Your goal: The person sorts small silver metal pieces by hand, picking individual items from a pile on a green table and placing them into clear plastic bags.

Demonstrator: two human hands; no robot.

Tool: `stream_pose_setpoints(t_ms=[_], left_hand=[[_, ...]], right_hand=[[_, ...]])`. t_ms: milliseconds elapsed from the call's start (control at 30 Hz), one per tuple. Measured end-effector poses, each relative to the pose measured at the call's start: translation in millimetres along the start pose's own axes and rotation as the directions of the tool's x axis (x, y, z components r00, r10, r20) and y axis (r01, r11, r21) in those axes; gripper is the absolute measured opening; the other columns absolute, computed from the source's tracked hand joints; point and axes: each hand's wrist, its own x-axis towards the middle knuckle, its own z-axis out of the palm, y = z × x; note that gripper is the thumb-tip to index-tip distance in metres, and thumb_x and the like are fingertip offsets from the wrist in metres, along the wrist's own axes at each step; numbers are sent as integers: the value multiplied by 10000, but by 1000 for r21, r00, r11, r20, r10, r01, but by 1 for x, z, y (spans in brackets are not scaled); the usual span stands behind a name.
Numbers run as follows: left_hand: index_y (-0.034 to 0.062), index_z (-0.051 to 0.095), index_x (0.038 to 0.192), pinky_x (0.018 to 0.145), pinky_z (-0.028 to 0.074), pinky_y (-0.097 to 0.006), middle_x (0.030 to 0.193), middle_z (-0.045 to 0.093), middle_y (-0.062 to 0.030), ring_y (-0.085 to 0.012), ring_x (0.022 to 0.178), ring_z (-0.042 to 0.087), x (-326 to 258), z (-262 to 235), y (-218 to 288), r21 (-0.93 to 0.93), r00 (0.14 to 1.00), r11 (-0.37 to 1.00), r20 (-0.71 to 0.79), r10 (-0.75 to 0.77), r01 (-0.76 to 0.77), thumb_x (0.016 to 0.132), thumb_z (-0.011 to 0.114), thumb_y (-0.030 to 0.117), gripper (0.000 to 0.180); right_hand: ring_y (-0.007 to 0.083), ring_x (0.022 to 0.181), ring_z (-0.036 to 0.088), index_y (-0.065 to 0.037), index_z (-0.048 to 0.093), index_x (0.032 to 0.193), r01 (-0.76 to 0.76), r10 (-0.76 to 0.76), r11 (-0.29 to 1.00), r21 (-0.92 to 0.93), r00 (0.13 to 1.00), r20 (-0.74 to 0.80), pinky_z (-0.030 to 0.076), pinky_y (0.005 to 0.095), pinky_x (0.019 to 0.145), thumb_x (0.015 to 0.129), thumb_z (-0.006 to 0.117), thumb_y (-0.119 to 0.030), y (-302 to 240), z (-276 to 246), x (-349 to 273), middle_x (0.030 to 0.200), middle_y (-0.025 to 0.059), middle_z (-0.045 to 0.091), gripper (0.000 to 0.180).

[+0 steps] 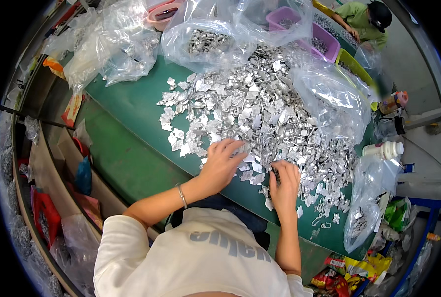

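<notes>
On the green counter (pixel 131 143) a broad heap of small silvery metal pieces (pixel 260 114) spreads from the middle toward the far side and down the right. The left hand (pixel 220 166) lies flat on the near edge of the heap, fingers spread wide and pressing on the pieces, holding nothing that can be seen; a thin bracelet (pixel 182 196) circles that wrist. The right hand (pixel 285 180) sits just beside it to the right, fingers curled down into the pieces as if pinching some, though what it grips cannot be told from here.

Clear plastic bags lie around the heap: one bag with metal pieces (pixel 205 44) at the far side, an emptier crumpled bag (pixel 106 54) to the far left, another bag (pixel 329 99) draped over the right of the heap, and a small bag (pixel 361 222) with a few pieces at the near right edge. A purple bin (pixel 324 42) and a pink bowl (pixel 163 14) stand at the far side. A white bottle (pixel 384 148) lies to the right of the counter. Another person in a green shirt (pixel 359 17) works at the far right corner, well apart from the two hands.
</notes>
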Motion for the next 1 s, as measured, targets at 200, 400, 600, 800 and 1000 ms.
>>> stream_pose_setpoints(t_ms=[200, 400, 600, 800, 1000], left_hand=[[94, 512, 1215, 1018, 272, -507, 1347, 421, -91, -299, 1251, 365, 42, 28, -16, 114, 957, 959, 165, 240, -261, 690, 593, -10, 541], [92, 547, 1137, 1040, 231, -562, 1197, 502, -71, -269, 1234, 393, 21, -3, -29, 114, 966, 974, 193, 170, -194, 696, 595, 4, 453], [88, 590, 1016, 1051, 179, -594, 1126, 530, -72, -275, 1197, 438, 0, -23, -36, 95, 992, 990, 80, 97, -105, 687, 583, -55, 359], [74, 621, 887, 1045, 189, -578, 1025, 565, -63, -273, 1117, 504, -3, -24, -32, 62, 987, 997, -156, -24, 34, 665, 574, -94, 283], [62, 607, 940, 900, 343, -415, 991, 568, -68, -253, 945, 537, 18, -5, -15, -69, 971, 997, -237, 25, -43, 677, 606, -59, 290]], right_hand=[[330, 1121, 436, -33, 516, 1117, 109, -97, 984, -139, 991, 92, 356, 447, 889, 725, 681, -103, -9, 18, 20, 1170, 110, 497, 431], [305, 1105, 473, -37, 576, 1025, 126, -116, 977, -170, 991, 68, 340, 438, 914, 727, 618, -17, 13, -4, -19, 1081, 94, 545, 302], [288, 952, 525, -35, 616, 854, -7, 3, 998, -62, 998, -61, 362, 411, 842, 728, 609, 8, 7, -12, -14, 972, 82, 577, 133], [257, 873, 488, -35, 623, 864, 8, -22, 975, -220, 998, -63, 349, 386, 764, 730, 665, -83, -10, 16, 34, 902, 76, 551, 149], [253, 850, 508, -44, 623, 837, 57, -75, 989, -135, 988, -132, 356, 365, 766, 707, 638, -36, 0, 24, 32, 831, 69, 562, 131]])
